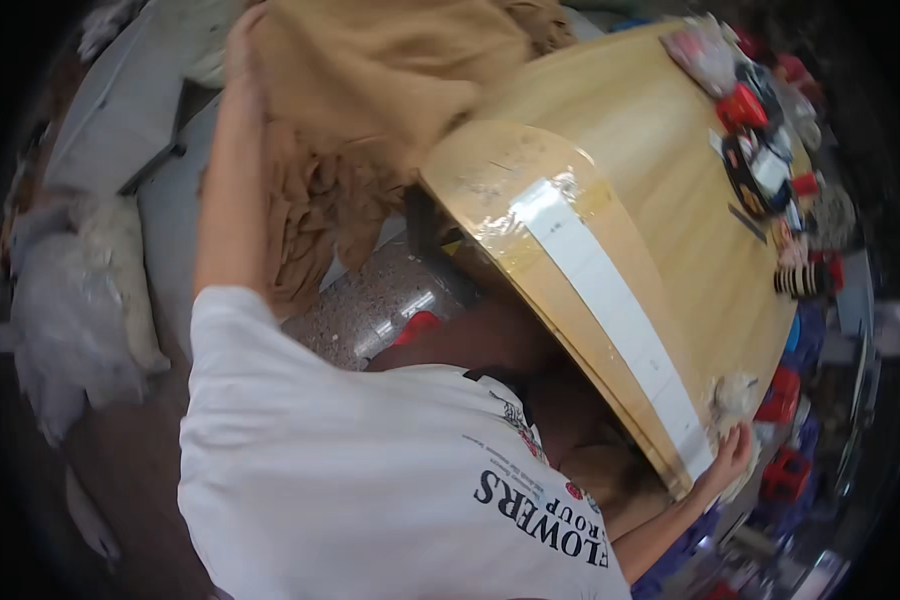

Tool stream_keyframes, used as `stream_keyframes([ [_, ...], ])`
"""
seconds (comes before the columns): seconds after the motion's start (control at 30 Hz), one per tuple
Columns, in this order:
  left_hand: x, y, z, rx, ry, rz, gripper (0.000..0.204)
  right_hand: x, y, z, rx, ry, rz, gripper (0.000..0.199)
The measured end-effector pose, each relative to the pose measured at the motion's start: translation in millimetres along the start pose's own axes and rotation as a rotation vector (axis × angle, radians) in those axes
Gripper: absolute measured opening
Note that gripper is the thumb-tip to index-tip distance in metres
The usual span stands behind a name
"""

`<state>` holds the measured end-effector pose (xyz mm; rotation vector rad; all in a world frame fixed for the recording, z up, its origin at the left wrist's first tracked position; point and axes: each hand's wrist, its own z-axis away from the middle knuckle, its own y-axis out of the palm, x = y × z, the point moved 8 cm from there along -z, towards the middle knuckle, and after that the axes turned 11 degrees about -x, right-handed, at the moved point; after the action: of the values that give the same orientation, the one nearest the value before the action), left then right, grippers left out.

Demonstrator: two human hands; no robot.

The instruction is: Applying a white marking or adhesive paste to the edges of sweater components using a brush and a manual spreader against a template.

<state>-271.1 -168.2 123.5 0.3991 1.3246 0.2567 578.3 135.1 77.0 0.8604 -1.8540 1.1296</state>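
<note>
My left arm is raised up the left side, and my left hand (238, 42) grips a large tan cloth (370, 90) that hangs in folds over the end of a wooden table (660, 170). My right hand (730, 458) rests at the table's near corner, touching a small whitish fluffy wad (734, 393). Whether its fingers close on the wad is unclear. A white tape strip (610, 300) under clear film runs along the table's edge. My white printed shirt (350, 470) fills the lower middle.
Small bottles with red caps, packets and dark items (765, 160) crowd the table's far right edge. Whitish bagged bundles (80, 300) lie on the floor at left. Speckled floor (370, 310) shows beneath the table, and red and blue objects (785, 470) sit at lower right.
</note>
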Motion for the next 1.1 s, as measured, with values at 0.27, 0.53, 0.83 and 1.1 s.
stream_keyframes([
  [0.27, 331.2, 188.5, 246.8, 0.914, -0.705, -0.553, 0.067, 26.2, 53.7, 107.7, 0.107, -0.194, 0.177, 0.027],
  [0.53, 446.0, 159.5, 368.3, 1.46, -0.723, -0.859, 0.065, -19.8, -61.2, 251.1, -0.191, 0.075, 0.382, 0.027],
  [0.83, 506.5, 143.6, 426.1, 1.743, -0.52, -0.988, 0.064, -30.7, -294.7, 403.7, -0.946, 0.655, 1.393, 0.077],
  [1.1, 519.7, 133.3, 394.4, 1.813, -0.233, -1.19, 0.065, -100.4, -385.8, 454.4, -1.46, 0.563, 0.145, 0.011],
])
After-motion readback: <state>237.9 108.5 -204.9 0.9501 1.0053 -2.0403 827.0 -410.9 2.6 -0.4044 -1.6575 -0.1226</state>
